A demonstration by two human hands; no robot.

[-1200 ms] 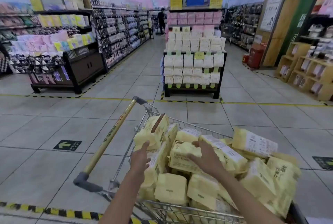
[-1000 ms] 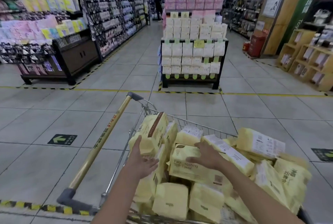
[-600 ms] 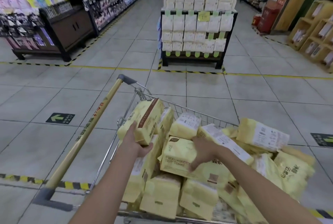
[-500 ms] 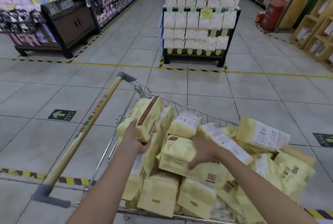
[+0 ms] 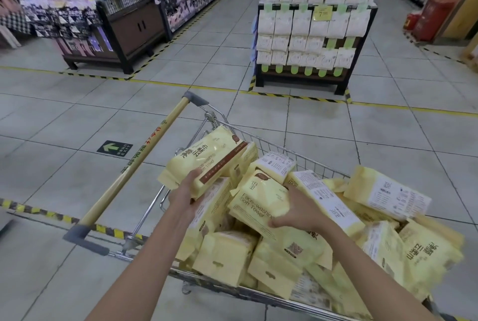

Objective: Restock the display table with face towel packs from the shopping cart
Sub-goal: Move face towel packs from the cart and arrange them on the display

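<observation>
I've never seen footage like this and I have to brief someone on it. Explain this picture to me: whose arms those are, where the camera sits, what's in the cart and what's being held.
There is no machine here. The camera is worn on a person's head and looks forward and down, so the two bare arms reaching in from the bottom are that person's own. There is only this one view.

In front of them stands a wire shopping cart on a tiled shop floor, heaped with yellow face towel packs.

The left hand grips one pack and holds it raised above the heap. The right hand is closed on the edge of another pack printed "Face-washing Soft Towel", which rests on the pile.

Across the aisle is a display stand stacked with pale packs.
</observation>
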